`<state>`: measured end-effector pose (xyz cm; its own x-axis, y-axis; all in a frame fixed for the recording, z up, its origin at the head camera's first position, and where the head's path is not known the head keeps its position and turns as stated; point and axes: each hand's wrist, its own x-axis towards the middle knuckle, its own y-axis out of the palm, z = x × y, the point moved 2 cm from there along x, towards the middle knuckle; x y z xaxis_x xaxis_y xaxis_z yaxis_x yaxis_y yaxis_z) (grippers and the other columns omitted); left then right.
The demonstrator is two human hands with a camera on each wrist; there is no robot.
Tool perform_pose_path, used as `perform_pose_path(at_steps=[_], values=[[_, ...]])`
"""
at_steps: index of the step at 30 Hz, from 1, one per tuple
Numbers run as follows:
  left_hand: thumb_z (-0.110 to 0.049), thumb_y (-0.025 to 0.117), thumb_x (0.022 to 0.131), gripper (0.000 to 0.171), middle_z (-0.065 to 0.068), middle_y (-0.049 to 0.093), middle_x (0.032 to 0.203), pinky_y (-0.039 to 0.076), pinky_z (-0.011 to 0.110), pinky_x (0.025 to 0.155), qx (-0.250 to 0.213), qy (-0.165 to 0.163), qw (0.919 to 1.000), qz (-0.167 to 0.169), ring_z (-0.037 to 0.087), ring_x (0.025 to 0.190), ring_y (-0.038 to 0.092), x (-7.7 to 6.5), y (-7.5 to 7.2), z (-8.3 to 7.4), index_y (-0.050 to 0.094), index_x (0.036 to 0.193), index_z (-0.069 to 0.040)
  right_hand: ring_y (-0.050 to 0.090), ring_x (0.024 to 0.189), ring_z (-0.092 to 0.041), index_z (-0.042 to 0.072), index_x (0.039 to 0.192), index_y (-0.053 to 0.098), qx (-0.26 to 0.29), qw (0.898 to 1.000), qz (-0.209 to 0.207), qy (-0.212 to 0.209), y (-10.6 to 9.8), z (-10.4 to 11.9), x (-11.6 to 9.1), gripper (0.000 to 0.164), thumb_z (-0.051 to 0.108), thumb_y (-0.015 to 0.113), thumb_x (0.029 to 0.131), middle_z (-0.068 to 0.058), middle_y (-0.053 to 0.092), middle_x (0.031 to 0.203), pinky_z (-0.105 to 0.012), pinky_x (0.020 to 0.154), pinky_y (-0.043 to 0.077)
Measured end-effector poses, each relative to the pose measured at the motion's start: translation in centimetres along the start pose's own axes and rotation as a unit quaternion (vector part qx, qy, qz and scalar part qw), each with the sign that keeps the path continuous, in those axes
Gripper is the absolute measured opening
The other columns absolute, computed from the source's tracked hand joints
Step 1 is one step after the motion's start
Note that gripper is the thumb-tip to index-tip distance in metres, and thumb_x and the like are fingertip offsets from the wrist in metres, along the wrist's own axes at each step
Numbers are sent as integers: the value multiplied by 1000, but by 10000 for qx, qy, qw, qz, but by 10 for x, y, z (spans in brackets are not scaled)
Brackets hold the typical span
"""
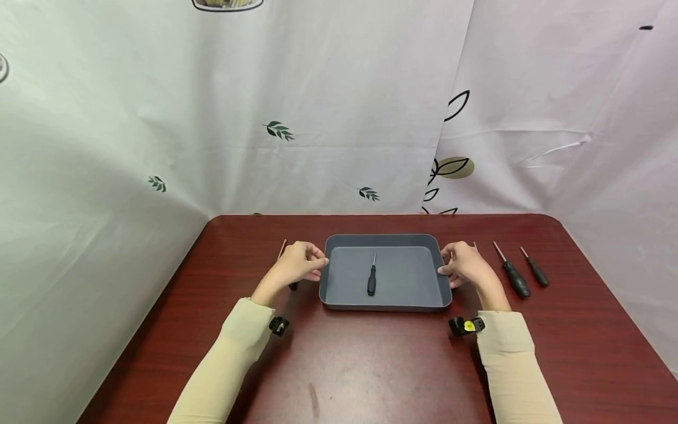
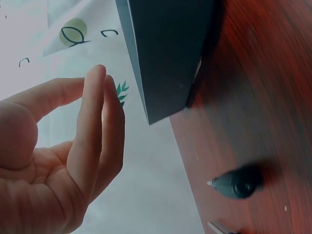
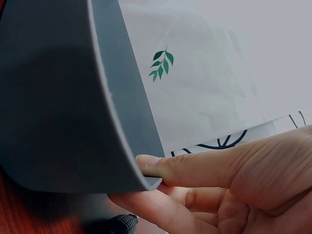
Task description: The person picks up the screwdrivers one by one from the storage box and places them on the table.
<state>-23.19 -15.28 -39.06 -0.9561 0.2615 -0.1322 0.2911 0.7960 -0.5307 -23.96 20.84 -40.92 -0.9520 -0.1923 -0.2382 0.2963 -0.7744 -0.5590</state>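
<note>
A grey rectangular tray is in front of me, with a black-handled screwdriver lying inside it. My right hand pinches the tray's right rim, thumb on the inner side and fingers outside and below, as the right wrist view shows. At the left rim is my left hand, thumb and fingers bent towards each other. In the left wrist view a gap shows between those fingertips and the tray wall, and nothing is held. Behind the left hand, another screwdriver is partly hidden.
On the dark red table, a large screwdriver and a smaller screwdriver lie right of my right hand. A further shaft tip peeks out behind that hand. A white printed curtain hangs behind and beside the table.
</note>
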Motion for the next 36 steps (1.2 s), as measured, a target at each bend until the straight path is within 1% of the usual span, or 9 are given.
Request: perform_pose_path(at_steps=[4, 9, 14, 16, 18, 23, 26, 36], values=[[-11, 65, 86, 13, 19, 62, 81, 56, 41, 65, -141, -33, 9999, 67, 21, 62, 66, 2, 7, -3, 63, 92, 1, 61, 53, -23, -19, 117, 44, 3, 10000, -2, -7, 0, 2, -2, 43, -8, 64, 80, -17, 47, 73, -35, 48, 55], [-11, 65, 86, 12, 23, 63, 85, 57, 35, 61, -196, -95, 9997, 110, 21, 61, 66, 4, 16, -8, 63, 90, 0, 61, 53, -22, -19, 118, 44, -13, 10000, 4, -10, -1, 3, -2, 44, -7, 64, 81, -18, 47, 73, -35, 48, 55], [-11, 64, 86, 15, 24, 62, 87, 56, 30, 57, -150, -6, 9996, 231, 20, 62, 66, 8, 26, -12, 63, 93, 2, 61, 52, -23, -19, 116, 45, 88, 9999, 16, -47, -2, 2, -3, 43, -6, 65, 80, -19, 47, 73, -35, 48, 55], [-12, 65, 86, 16, 24, 62, 87, 56, 29, 57, -108, 10, 9996, 255, 20, 62, 66, 9, 30, -13, 63, 94, 1, 60, 51, -22, -20, 114, 45, 107, 9998, 48, -134, -3, 3, -4, 43, -6, 66, 79, -18, 46, 71, -35, 47, 54], [-12, 65, 86, 16, 24, 63, 86, 56, 29, 56, -113, 1, 9996, 256, 20, 61, 66, 10, 33, -14, 63, 95, 2, 60, 51, -23, -20, 113, 44, 107, 9998, 76, -174, -4, 2, -4, 44, -5, 67, 79, -18, 46, 71, -35, 47, 54], [-11, 64, 86, 17, 24, 63, 86, 56, 31, 57, -130, 16, 9995, 292, 21, 61, 66, 12, 39, -16, 63, 96, 2, 60, 52, -22, -18, 116, 46, 79, 10000, -12, -20, -3, 1, -2, 43, -6, 65, 80, -18, 47, 72, -35, 48, 55], [-12, 64, 87, 18, 24, 63, 86, 56, 32, 58, -133, 31, 9993, 338, 22, 61, 66, 13, 43, -17, 62, 97, 3, 60, 52, -20, -18, 118, 46, 12, 10000, -33, 3, -2, 2, -2, 43, -6, 64, 80, -17, 47, 72, -35, 48, 55], [-12, 63, 87, 19, 24, 64, 86, 56, 30, 57, -158, -23, 9990, 415, 22, 61, 66, 18, 52, -15, 62, 98, 4, 61, 52, -21, -19, 119, 44, 10, 10000, -18, 1, -2, 0, -1, 45, -7, 64, 80, -17, 47, 72, -35, 48, 55]])
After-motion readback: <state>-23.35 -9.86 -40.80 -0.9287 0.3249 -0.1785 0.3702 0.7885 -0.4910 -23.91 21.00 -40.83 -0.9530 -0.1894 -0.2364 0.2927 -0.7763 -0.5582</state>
